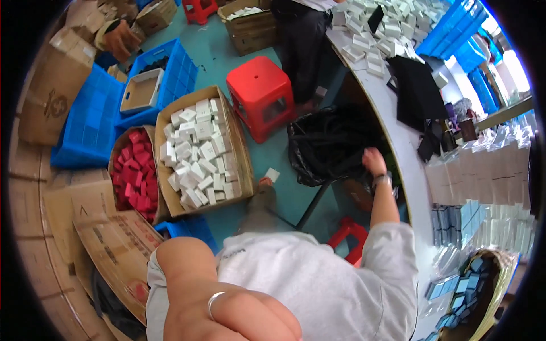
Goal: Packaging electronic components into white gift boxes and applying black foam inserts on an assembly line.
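Very close at the bottom, my left hand (244, 312) is raised, its fingers curled together and a ring on one of them. The fingertips are hidden, so I cannot make out what they hold, if anything. Out to the right, my right hand (375, 162) hangs beside the edge of the long table (398, 159), a watch on the wrist. Its fingers are loosely bent and I see nothing in them. Nearest to that hand is a black plastic bag (301, 156) filled with dark material.
On my left stand a carton (242, 165) of small white boxes (199, 153) and a container of red boxes (135, 170). A red stool (259, 91) stands ahead, near a person (298, 45) at the table. White boxes (392, 23) cover the table's far end. Blue crates (85, 125) stand at left.
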The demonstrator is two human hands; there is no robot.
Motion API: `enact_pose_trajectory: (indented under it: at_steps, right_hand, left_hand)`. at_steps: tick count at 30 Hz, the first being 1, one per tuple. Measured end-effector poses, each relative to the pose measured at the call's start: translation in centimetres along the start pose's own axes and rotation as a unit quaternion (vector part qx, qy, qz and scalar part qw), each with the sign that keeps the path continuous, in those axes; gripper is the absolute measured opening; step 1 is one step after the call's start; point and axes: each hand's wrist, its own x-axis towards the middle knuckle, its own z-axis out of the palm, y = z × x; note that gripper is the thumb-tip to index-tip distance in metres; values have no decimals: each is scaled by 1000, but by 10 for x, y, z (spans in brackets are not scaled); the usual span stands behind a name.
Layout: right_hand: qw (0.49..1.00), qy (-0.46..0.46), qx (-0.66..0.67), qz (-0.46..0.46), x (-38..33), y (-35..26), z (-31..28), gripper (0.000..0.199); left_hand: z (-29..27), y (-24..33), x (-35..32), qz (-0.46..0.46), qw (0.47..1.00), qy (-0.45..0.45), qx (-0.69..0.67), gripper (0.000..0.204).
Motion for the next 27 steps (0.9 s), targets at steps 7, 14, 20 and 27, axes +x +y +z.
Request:
enact_pose_trajectory:
  at_steps: [7, 14, 20, 27]
  right_hand:
    - [998, -9, 45, -31, 121, -143, 73, 29]
    - [876, 317, -364, 6, 212, -61, -19, 80]
    - [775, 209, -595, 30, 229, -46, -8, 96]
    - [755, 148, -622, -143, 227, -18, -36, 77]
  left_hand:
    - [-93, -37, 135, -12, 998, -41, 37, 3]
    - [-261, -111, 221, -15, 954, -300, 19, 12]
    - [-430, -167, 143, -261, 882, 244, 307, 46]
    - [-467, -394, 22, -548, 752, 299, 213, 27]
